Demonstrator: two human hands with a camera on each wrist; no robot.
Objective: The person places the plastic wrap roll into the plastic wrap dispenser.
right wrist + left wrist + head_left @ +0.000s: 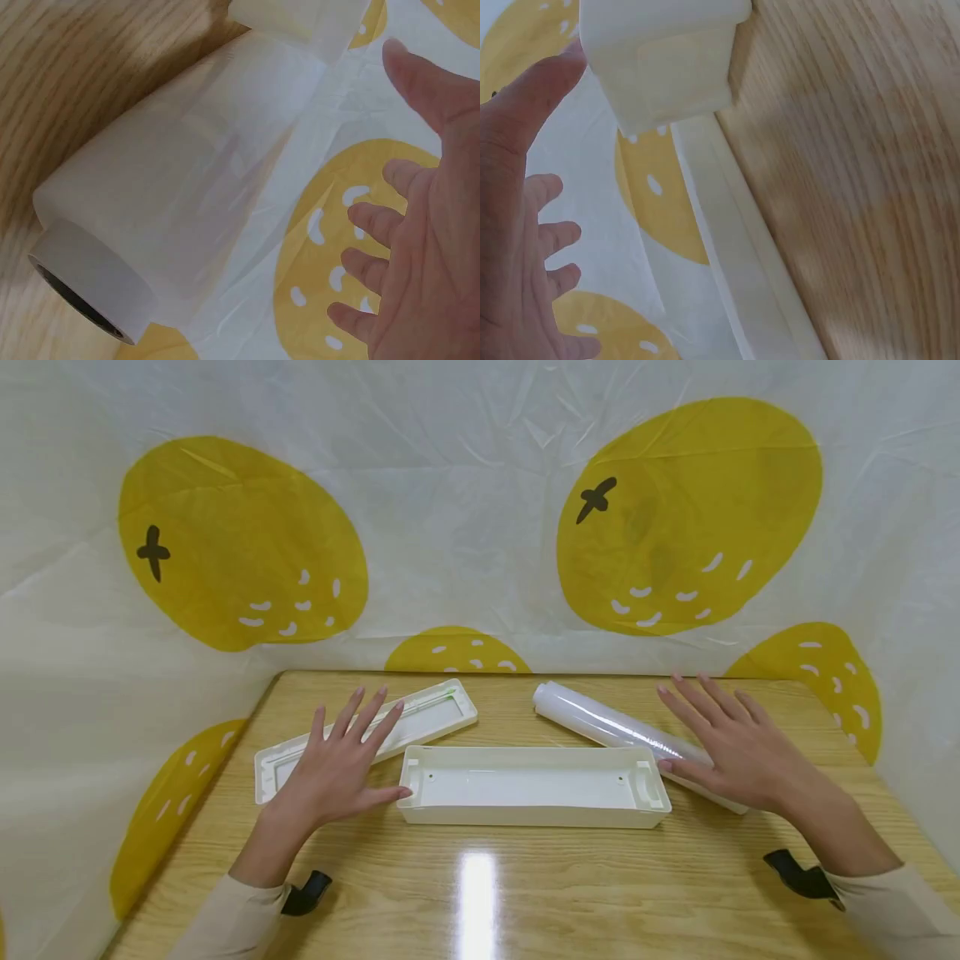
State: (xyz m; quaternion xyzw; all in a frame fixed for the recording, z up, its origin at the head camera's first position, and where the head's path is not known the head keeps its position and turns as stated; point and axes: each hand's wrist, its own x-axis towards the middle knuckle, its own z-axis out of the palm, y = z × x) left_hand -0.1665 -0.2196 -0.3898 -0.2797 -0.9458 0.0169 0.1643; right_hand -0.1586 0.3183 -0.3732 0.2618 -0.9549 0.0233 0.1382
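Observation:
A white open-topped box (525,817) sits lengthwise in the middle of the wooden table, its inside bare. My left hand (341,777) spreads its fingers over the box's lid (431,727), and its thumb tip lies right at the box's left end. Behind the right end of the box a roll of plastic wrap (592,714) lies at a slant. My right hand (750,760) is spread above that roll, holding nothing. In the right wrist view, the roll (172,172) shows its hollow core end, with the fingers apart from it.
The wooden table (585,893) reaches to a white sheet (465,527) printed with yellow fruit, which hangs behind and along the left side. A thin strip with a green end (451,692) lies along the lid. Black bands circle both wrists.

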